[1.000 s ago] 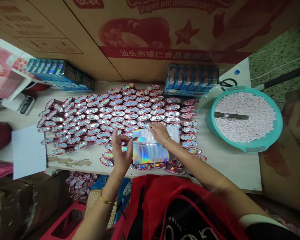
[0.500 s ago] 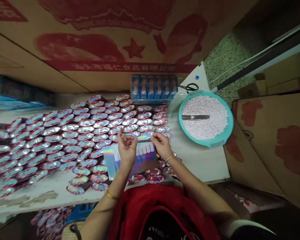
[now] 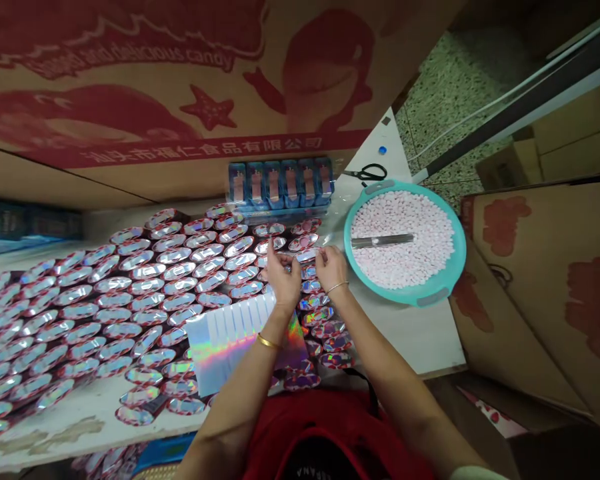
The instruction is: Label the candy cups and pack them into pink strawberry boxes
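Between my two hands is a small shiny sticker strip [image 3: 307, 255], over the oval tops of the packs. My right hand [image 3: 332, 268] pinches its right end, fingers bent together. My left hand [image 3: 285, 281] has its thumb at the left end, with the index finger raised; the exact grip is partly hidden. Below lies a holographic sticker sheet [image 3: 230, 347] with pale strip-shaped gaps, partly under my left forearm. Around it stand many packs with shiny oval tops and red edges [image 3: 180, 270], close together in rows.
A turquoise basin [image 3: 457, 257] of small white pellets stands to the right, a dark bundle of thin strips [image 3: 384, 241] lying on them. Behind are black scissors [image 3: 374, 173], a clear-wrapped row of blue packs [image 3: 281, 187] and a large printed carton [image 3: 180, 127]. Cartons [image 3: 525, 287] flank the table.
Both hands have moved from above the sticker sheet to the right and slightly away, over the packs near the basin. The strip has gone with them. The view has shifted right.
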A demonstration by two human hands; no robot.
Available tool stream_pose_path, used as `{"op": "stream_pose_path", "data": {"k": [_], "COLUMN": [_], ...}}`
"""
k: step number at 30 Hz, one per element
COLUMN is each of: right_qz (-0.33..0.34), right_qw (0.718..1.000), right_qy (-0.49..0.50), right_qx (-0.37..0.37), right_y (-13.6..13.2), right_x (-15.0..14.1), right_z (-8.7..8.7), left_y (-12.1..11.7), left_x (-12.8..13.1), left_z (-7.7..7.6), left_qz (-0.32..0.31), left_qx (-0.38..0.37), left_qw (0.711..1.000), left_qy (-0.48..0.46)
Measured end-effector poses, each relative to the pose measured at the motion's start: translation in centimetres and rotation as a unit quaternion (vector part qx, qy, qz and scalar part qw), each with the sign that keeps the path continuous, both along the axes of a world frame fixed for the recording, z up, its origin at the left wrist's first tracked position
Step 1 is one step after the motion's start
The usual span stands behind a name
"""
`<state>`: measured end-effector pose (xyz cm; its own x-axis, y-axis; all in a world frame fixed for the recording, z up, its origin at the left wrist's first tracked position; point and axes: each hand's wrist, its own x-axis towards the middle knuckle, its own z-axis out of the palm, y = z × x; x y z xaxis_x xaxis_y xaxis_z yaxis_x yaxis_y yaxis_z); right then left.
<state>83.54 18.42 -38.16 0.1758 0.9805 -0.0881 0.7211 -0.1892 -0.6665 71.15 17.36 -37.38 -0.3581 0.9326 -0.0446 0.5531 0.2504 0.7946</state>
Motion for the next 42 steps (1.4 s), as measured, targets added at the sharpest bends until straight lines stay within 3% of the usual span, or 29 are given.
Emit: {"op": "stream_pose_path", "data": {"k": [6, 11, 15, 18, 21, 24, 27, 32, 35, 38, 42], "right_qz": [0.027, 0.006, 0.009, 0.003, -0.068, -0.102, -0.103, -0.11, -0.093, -0.031, 0.032], "right_qw": [0.999, 1.0, 0.999, 0.992, 0.958, 0.893, 0.863, 0.891, 0.934, 0.98, 0.997], "right_qy": [-0.031, 0.0, 0.025, 0.111, 0.278, 0.437, 0.487, 0.438, 0.345, 0.192, 0.051], "right_qx": [-0.003, -0.005, 0.022, 0.063, 0.031, -0.044, -0.08, -0.044, 0.004, 0.052, 0.055], "right_y": [0.2, 0.5, 0.1, -0.6, -0.8, -0.1, 0.6, 1.1, 1.7, 2.7, 4.0], "right_x": [0.1, 0.3, 0.2, -0.8, -2.8, -4.1, -4.1, -2.7, -1.7, -0.6, 0.2], "right_z": [-0.9, -1.5, -0.8, 0.2, 0.8, 0.8, 0.6, 0.2, 0.0, -0.1, -0.4], "left_y": [0.5, 0.8, 0.6, 0.2, -0.2, -0.2, 0.1, 0.9, 1.7, 2.6, 3.7], "left_x": [0.5, 0.7, -0.7, -2.5, -3.6, -3.8, -3.7, -3.4, -2.8, -1.7, -0.5], "left_z": [-0.6, -0.5, 0.2, 1.4, 2.8, 3.9, 4.2, 2.3, 1.1, 0.5, 0.0], "left_qz": [-0.014, -0.033, -0.031, -0.008, 0.012, 0.014, 0.021, 0.037, 0.014, -0.007, -0.018], "left_qx": [-0.005, -0.022, 0.015, 0.067, 0.063, 0.016, -0.009, -0.033, -0.016, 0.015, 0.013], "left_qw": [0.999, 0.996, 0.996, 0.997, 0.993, 0.971, 0.956, 0.964, 0.989, 1.0, 0.995], "left_qy": [0.032, 0.077, 0.082, 0.027, -0.1, -0.237, -0.294, -0.26, -0.145, 0.005, 0.101]}}
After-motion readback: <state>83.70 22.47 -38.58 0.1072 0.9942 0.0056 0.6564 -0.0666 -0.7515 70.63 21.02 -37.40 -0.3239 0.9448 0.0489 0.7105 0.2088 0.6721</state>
